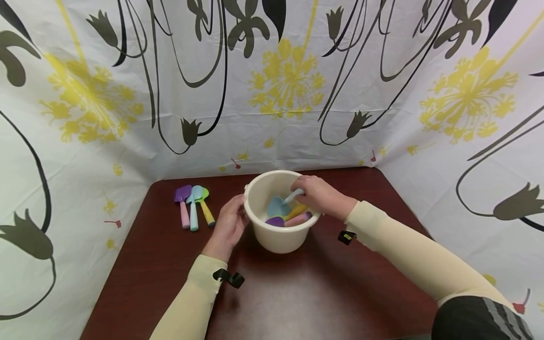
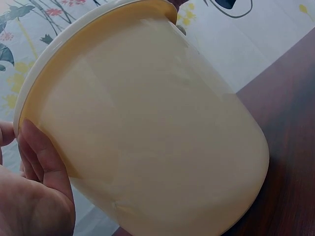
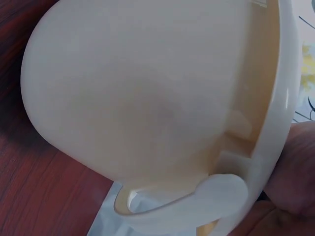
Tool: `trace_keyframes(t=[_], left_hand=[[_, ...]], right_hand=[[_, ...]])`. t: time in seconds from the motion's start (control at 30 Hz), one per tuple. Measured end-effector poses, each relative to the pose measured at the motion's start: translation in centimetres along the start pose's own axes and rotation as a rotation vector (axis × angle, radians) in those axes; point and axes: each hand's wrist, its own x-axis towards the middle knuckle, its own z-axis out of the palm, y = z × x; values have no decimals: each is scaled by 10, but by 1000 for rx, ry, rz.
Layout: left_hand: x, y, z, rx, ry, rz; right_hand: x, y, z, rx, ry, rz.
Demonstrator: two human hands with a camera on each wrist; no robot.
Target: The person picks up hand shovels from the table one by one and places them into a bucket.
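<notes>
A cream plastic bucket (image 1: 280,241) stands upright on the table. My left hand (image 1: 229,222) grips its rim at the left; in the left wrist view, fingers (image 2: 44,155) lie against the outer wall under the rim. From the right, my right hand (image 1: 316,192) reaches over the rim and holds the handle of a light blue toy shovel (image 1: 278,207), whose blade is down inside the bucket. Beside that blade lie a yellow handle (image 1: 296,211) and a purple toy shovel with a pink handle (image 1: 298,219). The bucket wall hides the held shovel in the right wrist view.
Left of the bucket, three toy shovels lie side by side: a purple one (image 1: 183,192) with a pink handle, a light blue one (image 1: 194,217), and a green one with a yellow handle (image 1: 207,213). A patterned cloth (image 1: 272,137) hangs behind the dark wooden table (image 1: 272,302).
</notes>
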Motion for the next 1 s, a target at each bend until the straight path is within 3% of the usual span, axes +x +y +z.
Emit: trace_keyframes(t=[0.63, 1.0], left_hand=[[-1, -2, 1, 2, 16, -9], [-1, -2, 1, 13, 18, -1]], right_hand=[[9, -3, 3, 32, -66, -18], [13, -6, 1, 20, -126, 19]])
